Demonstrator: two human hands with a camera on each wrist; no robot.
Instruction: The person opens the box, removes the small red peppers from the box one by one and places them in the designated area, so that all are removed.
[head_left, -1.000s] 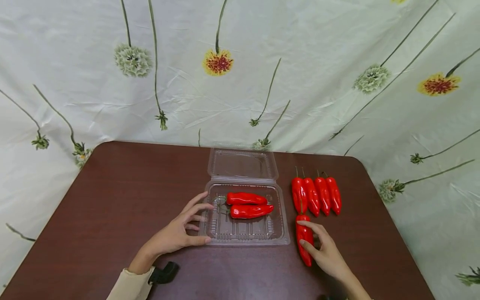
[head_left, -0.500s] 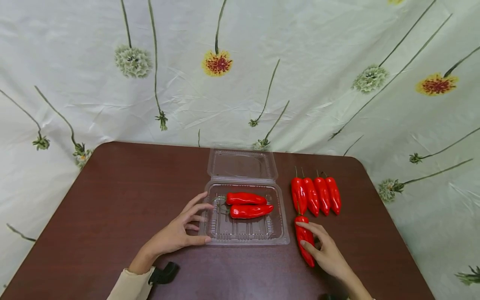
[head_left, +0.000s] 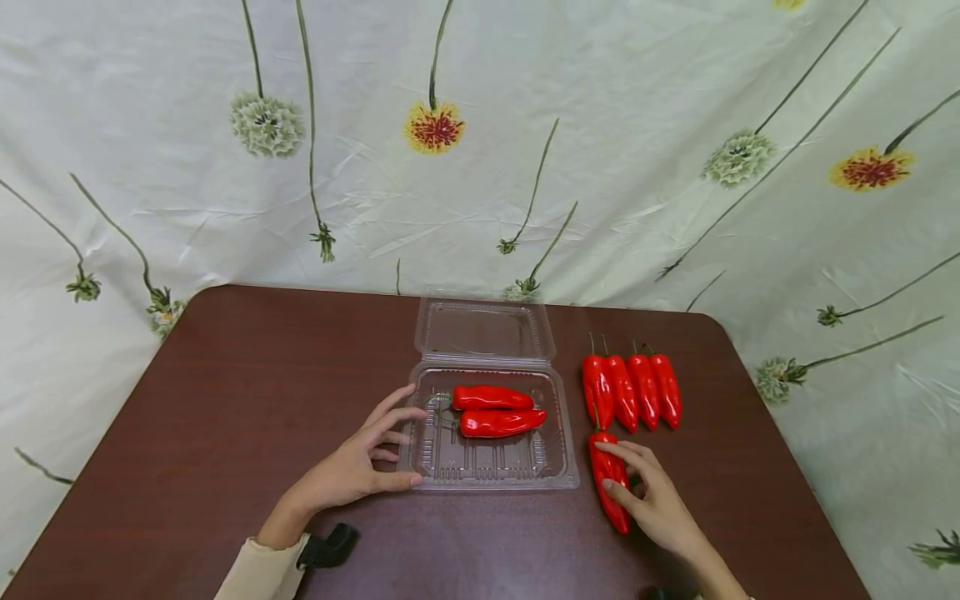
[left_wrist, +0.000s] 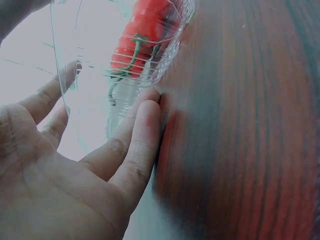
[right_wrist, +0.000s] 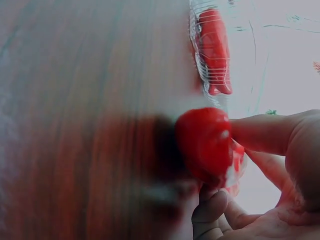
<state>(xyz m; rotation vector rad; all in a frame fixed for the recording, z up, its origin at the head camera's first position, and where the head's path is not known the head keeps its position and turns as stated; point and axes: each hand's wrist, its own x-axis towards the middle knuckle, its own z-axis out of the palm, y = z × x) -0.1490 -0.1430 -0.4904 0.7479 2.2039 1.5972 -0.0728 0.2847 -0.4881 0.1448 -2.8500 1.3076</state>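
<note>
A clear plastic clamshell box (head_left: 487,482) stands on the table with its lid laid back. Two red chili peppers (head_left: 502,422) lie side by side in it, stems to the left. My left hand (head_left: 367,458) rests at the box's left edge, fingers spread and fairly straight, thumb at the near corner; the left wrist view has its fingers (left_wrist: 142,135) against the clear wall. To the right of the box, my right hand (head_left: 652,498) holds another red chili pepper (head_left: 606,467) between thumb and fingers, stem pointing away. In the right wrist view this pepper (right_wrist: 205,145) appears end-on, low over the table.
A row of several red chili peppers (head_left: 645,392) lies at the right, just beyond the right hand, stems toward the back. The dark wooden table (head_left: 262,375) ends at a floral cloth (head_left: 480,167) hanging behind. The open lid (head_left: 485,329) extends toward the back edge.
The pepper in my right hand has turned slightly, its near tip shifting a little to the right. The left hand and the box have stayed in place.
</note>
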